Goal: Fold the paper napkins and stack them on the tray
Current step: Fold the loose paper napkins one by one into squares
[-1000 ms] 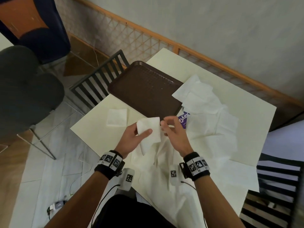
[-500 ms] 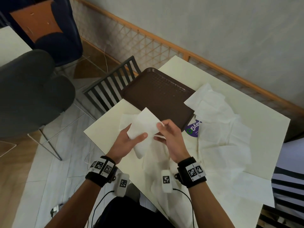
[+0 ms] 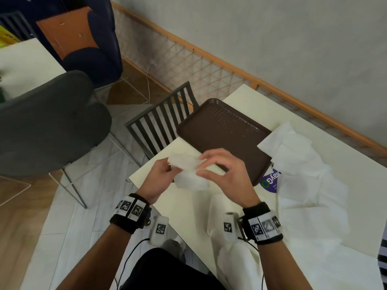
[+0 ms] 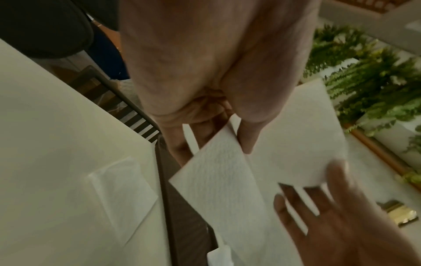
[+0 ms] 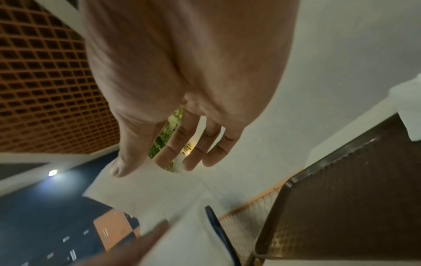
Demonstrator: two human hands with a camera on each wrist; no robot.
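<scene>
A white paper napkin [image 3: 186, 164] hangs in the air over the table's near left corner, just short of the brown tray [image 3: 222, 130]. My left hand [image 3: 169, 167] pinches its left edge between thumb and fingers [image 4: 247, 142]. My right hand [image 3: 202, 164] pinches the opposite edge with the thumb [image 5: 119, 170] on the paper and the other fingers spread. The napkin [image 4: 218, 183] looks partly folded, with one flap over another. Nothing lies on the tray [image 5: 341, 189]. A small folded napkin [image 4: 123, 194] lies on the table beside the tray [image 4: 182, 225]. A heap of unfolded napkins [image 3: 303, 178] covers the table's right side.
A dark slatted chair back [image 3: 163, 122] stands against the table's left edge next to the tray. A grey padded chair [image 3: 52, 122] sits further left. A purple round label [image 3: 270, 182] peeks out from under the heap. A wooden lattice rail [image 3: 209, 68] runs behind the table.
Both hands have lifted the napkin and carried it forward to the tray's near edge. It has turned from hanging down to nearly flat, and the right hand's fingers have spread.
</scene>
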